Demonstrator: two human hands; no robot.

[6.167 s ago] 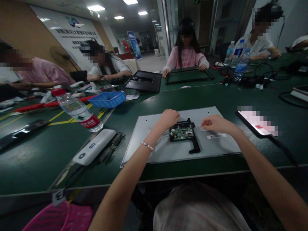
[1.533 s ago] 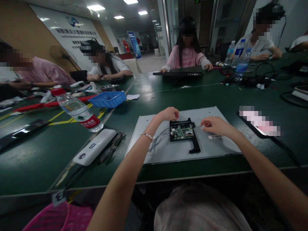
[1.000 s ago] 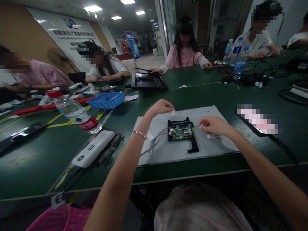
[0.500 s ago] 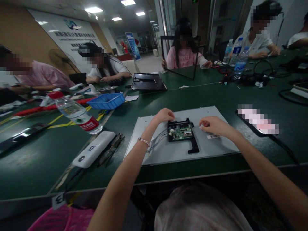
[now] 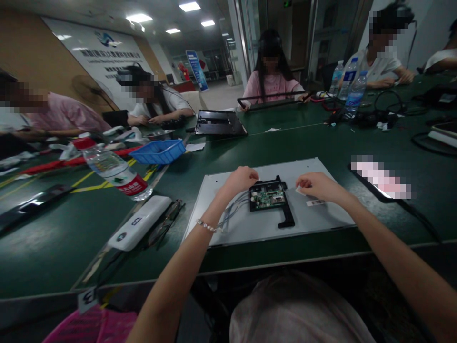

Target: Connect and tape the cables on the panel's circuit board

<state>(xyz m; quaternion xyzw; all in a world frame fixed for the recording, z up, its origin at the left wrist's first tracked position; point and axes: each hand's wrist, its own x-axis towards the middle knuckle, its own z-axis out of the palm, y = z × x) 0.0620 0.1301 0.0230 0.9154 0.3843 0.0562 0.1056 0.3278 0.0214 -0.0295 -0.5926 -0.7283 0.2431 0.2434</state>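
A flat grey-white panel [image 5: 235, 233] lies before me, bearing a black bracket [image 5: 288, 220] with a green circuit board [image 5: 269, 197] inside it. Thin grey cables [image 5: 233, 206] run from the board's left side across the panel. My left hand [image 5: 243, 181] is closed, fingertips pinched just beyond the bracket's far left corner; what they hold, if anything, is too small to make out. To the right of the bracket, my right hand [image 5: 317, 185] is closed in a pinch on a small white piece [image 5: 300, 191], just above the panel. A barcode label [image 5: 314, 203] sits below that hand.
Left of the panel are a white power bank [image 5: 141, 224], eyeglasses [image 5: 166, 221], a tilted water bottle [image 5: 114, 169] and a blue tray [image 5: 159, 151]. A phone [image 5: 380, 181] lies to the right. Across the table, a person holds a black frame [image 5: 273, 101].
My left wrist has shifted slightly left and lower, while its fingertips stay near the bracket's corner. My right hand is nearly still. The person opposite has tipped the black frame down from upright.
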